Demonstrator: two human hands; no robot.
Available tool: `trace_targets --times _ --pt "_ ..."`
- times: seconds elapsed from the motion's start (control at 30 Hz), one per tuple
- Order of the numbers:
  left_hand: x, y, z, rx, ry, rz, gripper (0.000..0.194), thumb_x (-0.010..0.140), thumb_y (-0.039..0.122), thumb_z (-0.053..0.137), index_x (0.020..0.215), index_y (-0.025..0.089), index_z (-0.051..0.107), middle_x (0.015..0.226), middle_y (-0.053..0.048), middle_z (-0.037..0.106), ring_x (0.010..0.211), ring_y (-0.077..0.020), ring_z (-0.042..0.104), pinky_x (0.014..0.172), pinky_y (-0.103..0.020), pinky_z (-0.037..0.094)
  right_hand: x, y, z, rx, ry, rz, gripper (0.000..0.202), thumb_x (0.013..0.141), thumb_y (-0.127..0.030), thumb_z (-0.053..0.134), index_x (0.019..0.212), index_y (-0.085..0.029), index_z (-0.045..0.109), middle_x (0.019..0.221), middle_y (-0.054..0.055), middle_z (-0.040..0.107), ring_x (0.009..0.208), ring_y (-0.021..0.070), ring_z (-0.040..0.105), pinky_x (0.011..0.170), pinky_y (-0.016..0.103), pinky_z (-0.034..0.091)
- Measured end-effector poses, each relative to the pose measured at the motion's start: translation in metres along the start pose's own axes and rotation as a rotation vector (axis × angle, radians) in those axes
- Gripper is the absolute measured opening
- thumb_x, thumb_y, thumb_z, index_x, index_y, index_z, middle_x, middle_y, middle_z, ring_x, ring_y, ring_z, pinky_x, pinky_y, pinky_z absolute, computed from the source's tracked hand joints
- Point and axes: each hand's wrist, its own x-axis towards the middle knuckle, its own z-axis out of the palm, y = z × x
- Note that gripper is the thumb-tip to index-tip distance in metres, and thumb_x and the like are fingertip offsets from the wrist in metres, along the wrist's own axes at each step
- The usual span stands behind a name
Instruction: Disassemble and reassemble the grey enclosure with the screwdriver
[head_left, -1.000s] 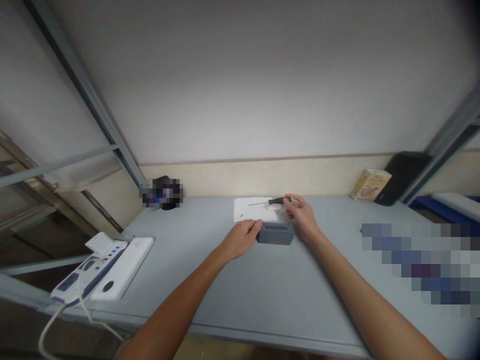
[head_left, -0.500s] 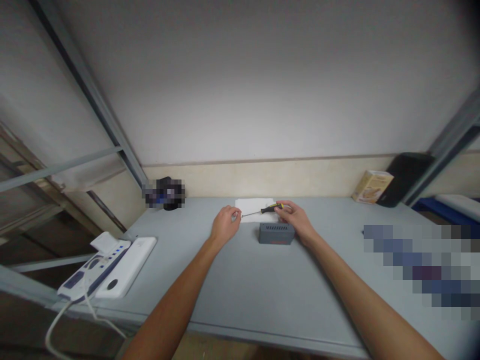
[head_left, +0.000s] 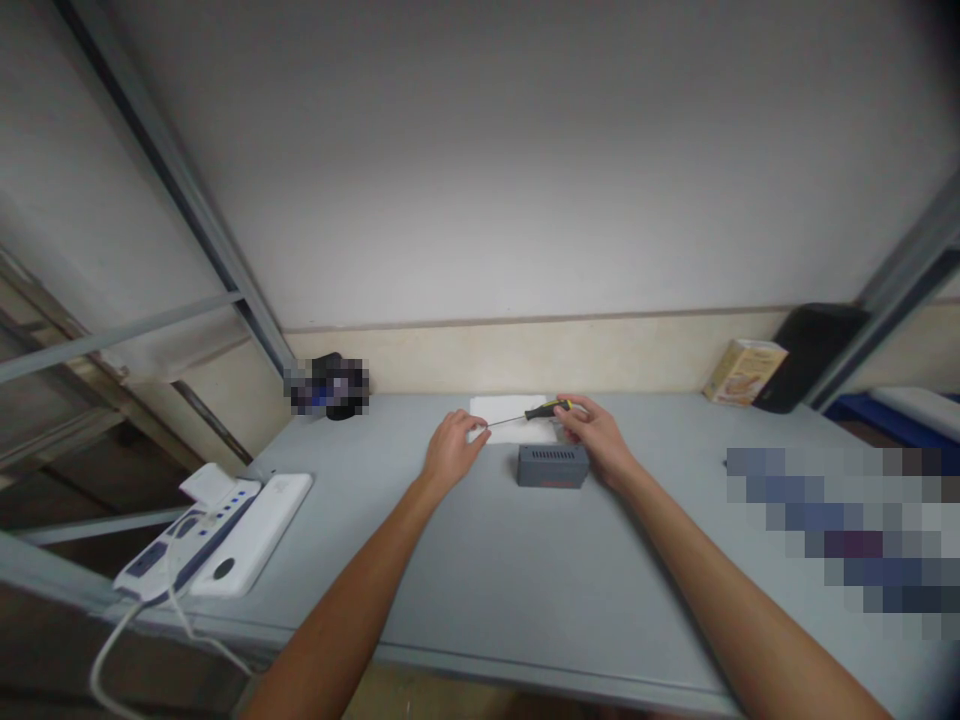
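My right hand point(head_left: 596, 435) is closed round a screwdriver point(head_left: 547, 409) with a black and yellow handle. Its thin shaft points left and reaches my left hand point(head_left: 452, 447). There, the thumb and forefinger curve together in a pinch at the screwdriver's tip; whatever sits between them is too small to make out. Below the shaft, near my right wrist, a dark grey box point(head_left: 553, 467) with a row of slots along its top rests on the table. White paper point(head_left: 499, 408) lies behind, under the screwdriver and fingertips.
A white power strip point(head_left: 187, 535) with cables and a white slab-shaped device point(head_left: 255, 535) lie at the table's left edge. Black items point(head_left: 337, 385) stand at the back left. A yellowish carton point(head_left: 745, 372) leans near a black speaker-like object point(head_left: 810, 355) at the back right.
The screwdriver and my right hand have shifted slightly right and up. The tip has risen a little at my left fingertips, and the thumb and forefinger have parted slightly.
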Motion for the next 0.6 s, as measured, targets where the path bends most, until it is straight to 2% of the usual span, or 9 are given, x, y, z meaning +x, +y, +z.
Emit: trace_targets --times 0.2,0.6 --pt "0.0 0.002 0.0 -0.029 0.0 -0.005 0.012 0.097 0.025 0.065 0.102 0.021 0.076 0.095 -0.005 0.069 0.098 -0.0221 0.063 0.094 -0.035 0.049 0.0 0.0 0.001 -0.014 0.003 0.004 0.068 0.062 -0.06 0.087 0.11 -0.016 0.07 0.058 -0.006 0.054 0.057 0.0119 0.043 0.057 0.026 0.029" --pt "0.001 -0.008 0.01 0.002 -0.005 -0.03 0.01 0.095 0.024 0.068 0.098 0.021 0.077 0.094 -0.005 0.071 0.097 -0.0227 0.063 0.093 -0.036 0.049 0.001 0.002 0.0 -0.006 0.008 -0.009 0.066 0.062 -0.06 0.087 0.109 -0.017 0.071 0.056 -0.007 0.05 0.054 0.0112 0.042 0.055 0.026 0.03"
